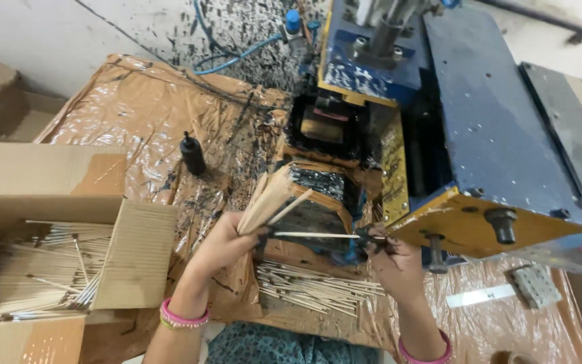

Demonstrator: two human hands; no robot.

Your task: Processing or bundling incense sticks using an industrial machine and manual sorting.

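One thin stick (314, 235) pinched level in the ink-stained right hand (392, 259), tip kept toward the left hand for easy feeding. Left hand (227, 239) clamped round a fanned bundle of sticks (271, 199), held up as ready stock. Below, loose sticks (318, 286) piled on brown plastic sheet (136, 101). Beyond, blue printing machine (479, 114); at left, cardboard box (42, 175) full of sticks.

I am seeing my right hand (392, 259) partly hiding behind the machine (479, 135), so its fingertips are hard to make out. The box (48, 182) is running off the left edge. Its flap (136, 253) is covering some sticks (35, 269). The machine's top is going out of view.
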